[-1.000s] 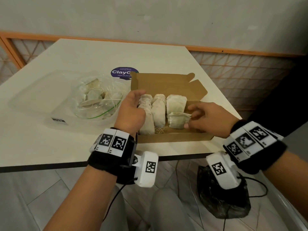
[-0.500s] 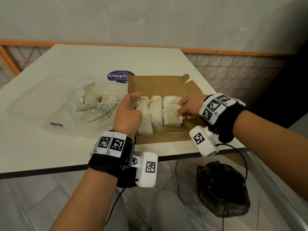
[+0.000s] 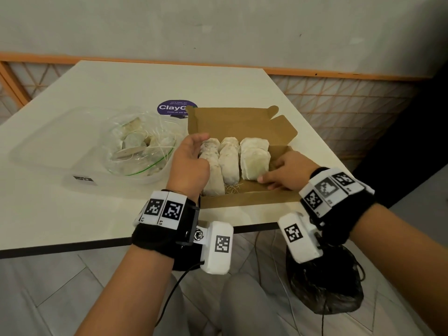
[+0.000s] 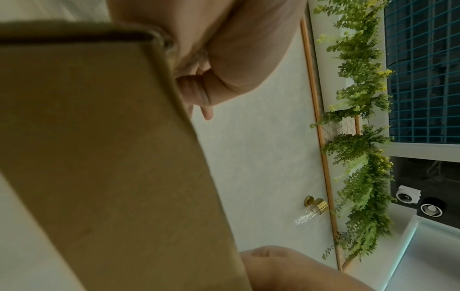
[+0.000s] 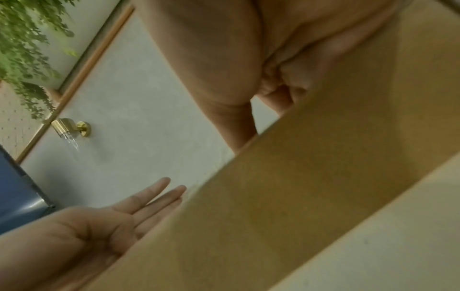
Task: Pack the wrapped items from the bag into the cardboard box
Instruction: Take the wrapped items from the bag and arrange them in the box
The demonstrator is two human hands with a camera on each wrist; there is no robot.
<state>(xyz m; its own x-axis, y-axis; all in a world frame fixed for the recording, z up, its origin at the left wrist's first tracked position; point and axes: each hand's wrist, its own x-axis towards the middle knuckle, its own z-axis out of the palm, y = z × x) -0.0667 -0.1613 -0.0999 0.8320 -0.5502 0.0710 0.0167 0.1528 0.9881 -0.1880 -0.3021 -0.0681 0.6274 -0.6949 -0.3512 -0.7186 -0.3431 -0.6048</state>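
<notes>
The open cardboard box (image 3: 249,200) sits near the table's front edge and holds three rows of pale wrapped items (image 3: 254,161). My left hand (image 3: 191,161) stands at the box's left side, its straight fingers flat against the left row. In the right wrist view this left hand (image 5: 104,212) shows an open palm beside the box wall (image 5: 298,196). My right hand (image 3: 288,170) rests inside the box's right end, fingers relaxed and touching the side of the right row, holding nothing. The clear bag (image 3: 138,146) with more wrapped items lies left of the box.
The bag sits in a clear plastic tub (image 3: 48,146) on the white table. A purple round sticker (image 3: 174,107) lies behind the box. The box lid (image 3: 242,122) stands open at the back. A black bag (image 3: 324,287) lies on the floor under the table's near edge.
My right hand laid a wrapped item on the right row, let it go and drew back to the box's right end. The left hand stayed against the left row.
</notes>
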